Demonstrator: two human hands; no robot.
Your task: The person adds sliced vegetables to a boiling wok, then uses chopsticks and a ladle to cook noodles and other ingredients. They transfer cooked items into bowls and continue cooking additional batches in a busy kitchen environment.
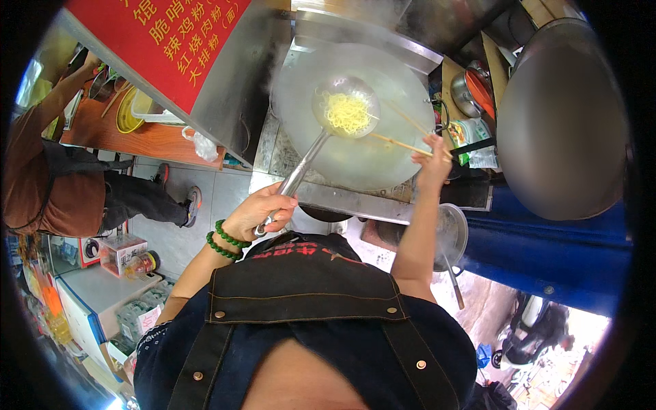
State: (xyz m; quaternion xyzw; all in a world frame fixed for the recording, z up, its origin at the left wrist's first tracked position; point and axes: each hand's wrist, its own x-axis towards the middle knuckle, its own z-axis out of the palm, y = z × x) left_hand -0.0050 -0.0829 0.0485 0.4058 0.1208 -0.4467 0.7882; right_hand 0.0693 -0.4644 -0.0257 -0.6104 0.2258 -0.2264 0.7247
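My left hand [269, 207], a green bead bracelet at its wrist, grips the metal handle of a round strainer ladle [318, 102]. Yellow noodles [347, 114] lie in the ladle's bowl, over a large steaming wok [359, 171] of cloudy liquid. At the wok's right side my right hand [434, 161] holds a pair of long chopsticks [402, 145], spread apart. One chopstick reaches to the ladle's right edge; the other points up over the wok. Steam softens the view of the liquid.
A large dark round pan or lid [564, 128] stands at the right, by a metal bowl [464, 95] and a packet [474, 130]. Below right is a steaming pot [458, 225] with a long-handled utensil. Another person [61, 189] works at a wooden counter [95, 128] beyond a metal panel [225, 97].
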